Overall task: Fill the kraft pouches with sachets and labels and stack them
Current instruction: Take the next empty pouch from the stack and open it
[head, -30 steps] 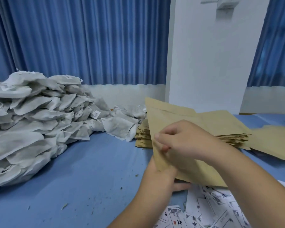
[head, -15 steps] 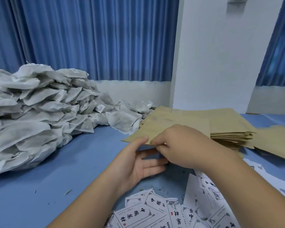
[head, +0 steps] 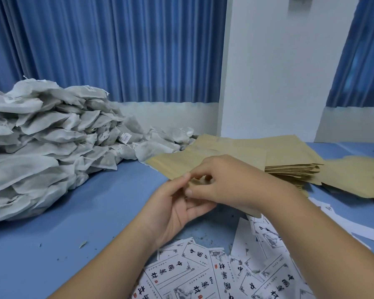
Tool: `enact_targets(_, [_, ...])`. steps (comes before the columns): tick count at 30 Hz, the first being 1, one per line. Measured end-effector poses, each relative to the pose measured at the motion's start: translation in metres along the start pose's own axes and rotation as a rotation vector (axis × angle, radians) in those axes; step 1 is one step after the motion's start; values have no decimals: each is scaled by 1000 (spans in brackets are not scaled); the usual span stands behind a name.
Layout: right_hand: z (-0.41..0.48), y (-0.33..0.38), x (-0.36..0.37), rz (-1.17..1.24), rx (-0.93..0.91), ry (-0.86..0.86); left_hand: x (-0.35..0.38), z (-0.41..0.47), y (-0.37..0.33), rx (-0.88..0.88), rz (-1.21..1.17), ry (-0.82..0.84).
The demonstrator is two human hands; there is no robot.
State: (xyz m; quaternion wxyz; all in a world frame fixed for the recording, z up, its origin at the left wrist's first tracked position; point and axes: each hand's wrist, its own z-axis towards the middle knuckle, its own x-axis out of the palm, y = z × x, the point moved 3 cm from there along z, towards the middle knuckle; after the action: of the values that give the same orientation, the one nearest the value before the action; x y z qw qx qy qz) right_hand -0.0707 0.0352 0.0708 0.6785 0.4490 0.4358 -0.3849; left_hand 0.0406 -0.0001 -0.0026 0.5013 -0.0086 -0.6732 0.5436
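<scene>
Pinching kraft pouch (head: 181,165) with left hand (head: 173,203), right hand (head: 231,180); long axis far-left to near-right

Blue pleated curtains (head: 117,48), white pillar (head: 279,72), blue tabletop (head: 41,255).

The right hand (head: 231,182) covers the near end of the flat brown kraft paper pouch (head: 175,167), the heap of white gauze sachets (head: 41,147) runs off the left edge, the white printed paper labels (head: 181,275) off the bottom, and the print on a small white tag (head: 125,138) is unreadable.
</scene>
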Motion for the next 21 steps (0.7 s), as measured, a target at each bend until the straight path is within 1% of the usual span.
enact_targets(4, [-6, -4, -10, 61, 25, 0, -2, -1, -3, 41, 40, 27])
enact_targets(8, [-9, -9, -16, 158, 70, 41, -5, -1, -4, 66, 94, -2])
enact_targets(12, [-8, -12, -18, 182, 72, 21, -4, -1, -2, 86, 114, -16])
enact_targets(17, [-10, -15, -19, 205, 74, 40, -5, -3, -2, 77, 122, -8])
enact_targets(21, [-10, -16, -20, 172, 68, -20, -5, -2, -1, 69, 135, -38])
